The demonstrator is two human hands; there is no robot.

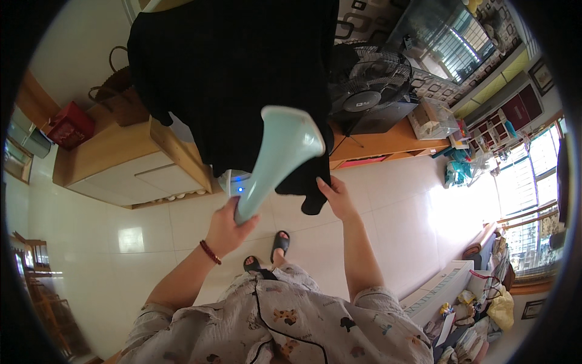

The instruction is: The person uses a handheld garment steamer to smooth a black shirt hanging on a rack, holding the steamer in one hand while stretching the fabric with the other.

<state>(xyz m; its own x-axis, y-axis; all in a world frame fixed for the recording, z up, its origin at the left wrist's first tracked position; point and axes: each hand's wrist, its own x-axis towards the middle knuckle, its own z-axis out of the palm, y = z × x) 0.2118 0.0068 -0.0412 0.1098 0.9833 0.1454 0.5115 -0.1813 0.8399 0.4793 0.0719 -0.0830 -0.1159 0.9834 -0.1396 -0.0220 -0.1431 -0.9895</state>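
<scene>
My left hand [229, 230] grips the lower handle of a pale green garment steamer head [279, 157], whose wide flared end points up and away from me. A large black garment [227, 68] hangs in front of me behind the steamer head, its sleeves and hem dangling. With thumb and fingers, my right hand [340, 198] pinches the garment's lower right edge. Under the hem, beside my left hand, shows part of a white appliance [234, 182] with blue lights. The garment hides most of it.
A wooden cabinet [136, 170] stands to the left, bearing a red box [71, 125] and a woven basket [125, 102]. At right, an electric fan [363, 82] stands by a wooden TV bench [359, 148]. A white cabinet [439, 284] with piled clothes is at lower right.
</scene>
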